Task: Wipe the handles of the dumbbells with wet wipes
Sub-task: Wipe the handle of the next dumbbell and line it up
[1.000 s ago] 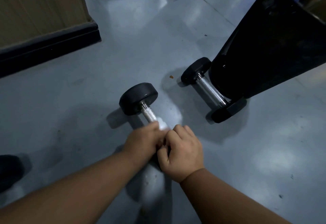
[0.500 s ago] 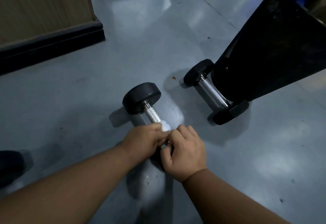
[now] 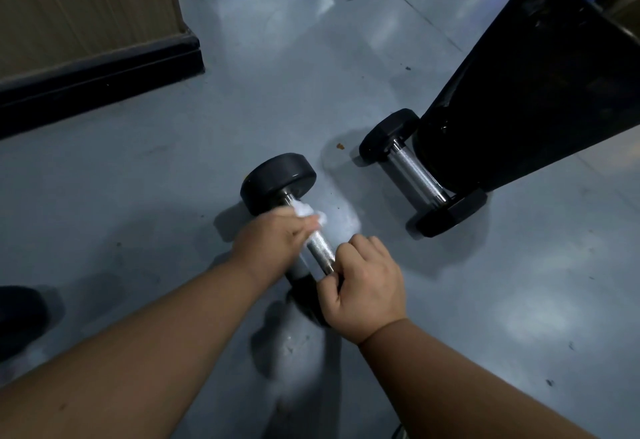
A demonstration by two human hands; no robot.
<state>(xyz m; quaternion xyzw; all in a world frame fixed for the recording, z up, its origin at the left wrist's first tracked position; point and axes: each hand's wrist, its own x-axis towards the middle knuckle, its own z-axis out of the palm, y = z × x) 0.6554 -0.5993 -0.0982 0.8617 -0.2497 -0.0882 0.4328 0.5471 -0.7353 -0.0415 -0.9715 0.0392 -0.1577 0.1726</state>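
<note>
Near dumbbell (image 3: 278, 182) lies on the grey floor (image 3: 242, 109). Left hand (image 3: 273, 241): fingers curled, pinching a crumpled white wet wipe (image 3: 308, 212) against the chrome handle (image 3: 320, 248), close under the far black head. Right hand (image 3: 363, 286): fingers wrapped over the handle's near end, hiding most of the near head. Second dumbbell (image 3: 415, 175) lies beyond the right fingertips, untouched, beside a black leaning object (image 3: 519, 92).
</note>
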